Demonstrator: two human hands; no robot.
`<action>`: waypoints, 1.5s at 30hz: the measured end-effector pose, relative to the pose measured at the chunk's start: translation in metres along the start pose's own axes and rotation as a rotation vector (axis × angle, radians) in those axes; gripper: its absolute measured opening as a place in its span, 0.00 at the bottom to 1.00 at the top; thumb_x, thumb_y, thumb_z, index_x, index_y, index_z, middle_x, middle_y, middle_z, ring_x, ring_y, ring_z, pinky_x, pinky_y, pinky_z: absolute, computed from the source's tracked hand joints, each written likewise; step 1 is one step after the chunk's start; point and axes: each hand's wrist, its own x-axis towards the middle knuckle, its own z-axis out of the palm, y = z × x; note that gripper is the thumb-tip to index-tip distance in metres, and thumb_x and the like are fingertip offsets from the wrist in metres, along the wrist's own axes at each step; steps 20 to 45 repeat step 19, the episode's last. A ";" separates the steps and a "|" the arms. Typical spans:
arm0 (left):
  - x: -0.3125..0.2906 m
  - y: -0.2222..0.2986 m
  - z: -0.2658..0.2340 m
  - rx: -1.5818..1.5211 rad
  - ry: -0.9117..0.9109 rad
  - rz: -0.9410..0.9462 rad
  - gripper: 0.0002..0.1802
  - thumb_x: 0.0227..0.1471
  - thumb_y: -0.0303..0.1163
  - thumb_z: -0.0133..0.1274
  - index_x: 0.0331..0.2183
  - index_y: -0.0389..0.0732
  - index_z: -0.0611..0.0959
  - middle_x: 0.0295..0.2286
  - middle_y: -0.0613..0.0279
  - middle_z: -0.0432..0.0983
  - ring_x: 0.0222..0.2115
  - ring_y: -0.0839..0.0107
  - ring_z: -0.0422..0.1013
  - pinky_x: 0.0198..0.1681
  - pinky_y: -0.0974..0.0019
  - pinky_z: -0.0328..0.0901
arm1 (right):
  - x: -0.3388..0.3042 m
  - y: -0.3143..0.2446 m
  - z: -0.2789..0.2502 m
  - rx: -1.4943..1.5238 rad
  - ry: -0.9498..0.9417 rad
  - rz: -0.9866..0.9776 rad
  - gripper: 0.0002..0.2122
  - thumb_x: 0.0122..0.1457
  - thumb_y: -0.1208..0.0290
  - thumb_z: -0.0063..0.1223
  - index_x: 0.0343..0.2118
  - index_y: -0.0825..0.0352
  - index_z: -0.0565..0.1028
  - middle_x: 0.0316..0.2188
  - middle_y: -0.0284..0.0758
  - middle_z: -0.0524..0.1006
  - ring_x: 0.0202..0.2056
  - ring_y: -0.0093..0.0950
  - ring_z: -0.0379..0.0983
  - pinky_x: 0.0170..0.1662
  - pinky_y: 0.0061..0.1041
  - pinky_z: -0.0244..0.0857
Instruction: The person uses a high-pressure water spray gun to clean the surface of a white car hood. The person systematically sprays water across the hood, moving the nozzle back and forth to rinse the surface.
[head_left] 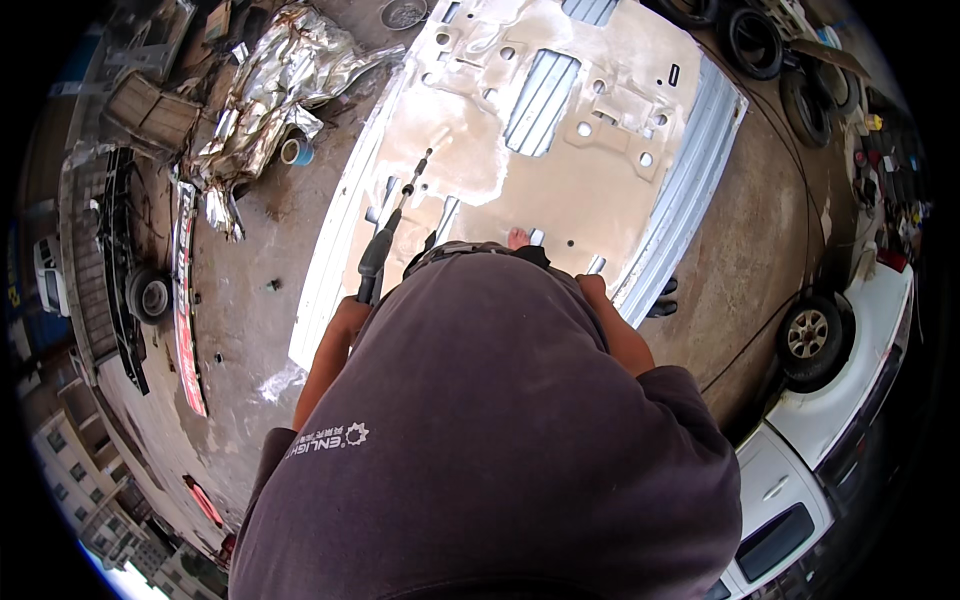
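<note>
My left hand (pixel 350 316) is closed round the rear of a black pressure washer gun (pixel 375 250), partly hidden by my shirt. Its thin lance points forward, with the nozzle over a beige floor mat (pixel 540 200). White foam or pale residue coats parts of the mat, which has several holes and cutouts. The mat lies on a ribbed, pale metal panel (pixel 690 150); bare metal shows through the openings. My right hand (pixel 592 287) is low at the right of my body, its fingers hidden. Bare toes (pixel 517 238) show on the mat.
Crumpled silvery sheeting (pixel 285 85) and a small blue-rimmed bucket (pixel 297 152) lie to the left, near a long red-and-white strip (pixel 184 300). Old tyres (pixel 750 43) are at the far right. A white vehicle (pixel 800 440) stands at the right, and a dark hose (pixel 760 335) crosses the ground.
</note>
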 end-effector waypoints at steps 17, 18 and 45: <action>-0.002 -0.001 -0.009 0.100 0.064 0.080 0.18 0.42 0.30 0.61 0.37 0.31 0.85 0.30 0.50 0.81 0.28 0.61 0.78 0.31 0.55 0.70 | 0.034 -0.001 0.023 -0.591 -0.012 -0.449 0.11 0.52 0.66 0.50 0.34 0.61 0.82 0.32 0.43 0.82 0.37 0.43 0.80 0.41 0.42 0.72; -0.013 0.010 -0.008 0.098 0.060 0.059 0.19 0.41 0.31 0.61 0.37 0.31 0.85 0.30 0.50 0.81 0.28 0.61 0.78 0.30 0.54 0.70 | 0.029 -0.002 0.025 -0.561 0.007 -0.461 0.11 0.53 0.67 0.49 0.32 0.63 0.82 0.31 0.45 0.81 0.37 0.44 0.79 0.41 0.43 0.72; -0.012 0.015 -0.003 0.102 0.050 0.068 0.19 0.41 0.31 0.61 0.37 0.31 0.85 0.30 0.50 0.81 0.28 0.61 0.78 0.30 0.54 0.70 | 0.024 -0.001 0.021 -0.541 0.028 -0.472 0.11 0.53 0.69 0.48 0.29 0.65 0.82 0.30 0.46 0.81 0.36 0.44 0.79 0.41 0.44 0.71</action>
